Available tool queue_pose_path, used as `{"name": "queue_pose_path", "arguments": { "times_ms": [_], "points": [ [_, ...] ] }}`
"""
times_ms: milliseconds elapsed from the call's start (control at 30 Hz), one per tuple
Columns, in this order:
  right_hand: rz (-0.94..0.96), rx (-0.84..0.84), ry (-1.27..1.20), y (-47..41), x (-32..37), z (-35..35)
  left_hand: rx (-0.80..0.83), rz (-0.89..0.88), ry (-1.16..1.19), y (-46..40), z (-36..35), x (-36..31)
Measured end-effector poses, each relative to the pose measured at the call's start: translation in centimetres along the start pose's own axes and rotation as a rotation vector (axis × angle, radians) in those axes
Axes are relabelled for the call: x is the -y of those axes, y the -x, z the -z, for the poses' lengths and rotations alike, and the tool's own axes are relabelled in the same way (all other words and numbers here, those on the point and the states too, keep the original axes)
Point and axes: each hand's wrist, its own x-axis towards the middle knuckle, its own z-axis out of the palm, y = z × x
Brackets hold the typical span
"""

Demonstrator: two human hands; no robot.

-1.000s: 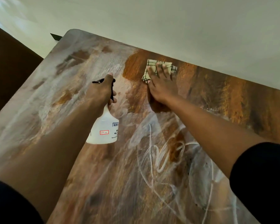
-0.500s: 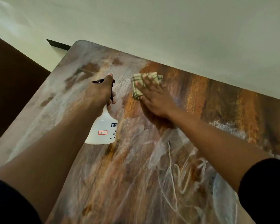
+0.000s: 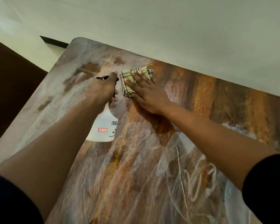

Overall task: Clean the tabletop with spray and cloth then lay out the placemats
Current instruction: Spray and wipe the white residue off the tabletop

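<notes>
The left hand (image 3: 103,89) grips the neck of a white spray bottle (image 3: 103,126) held above the table (image 3: 136,175). Just right of it, the right hand (image 3: 145,94) presses flat, fingers spread, on a folded checked cloth (image 3: 136,78) lying near the table's far edge.

Soft, even indoor light falls from above, leaving a faint sheen on the pale far-left corner of the table (image 3: 81,65) and a short shadow under the right hand (image 3: 146,94), while the wide lens bends the table's edges and motion blur smears its near end.
</notes>
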Motion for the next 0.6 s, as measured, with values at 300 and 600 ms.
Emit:
{"name": "queue_pose_path", "arguments": {
  "times_ms": [300,600],
  "points": [
    [-0.448,-0.069,-0.128,-5.0,-1.3,1.8,-0.019,0.001,0.04,-1.2,1.8,-0.1],
    [-0.014,0.026,-0.053,-3.2,0.4,0.9,-0.131,-0.011,0.079,-3.3,2.9,-1.7]
  ]
}}
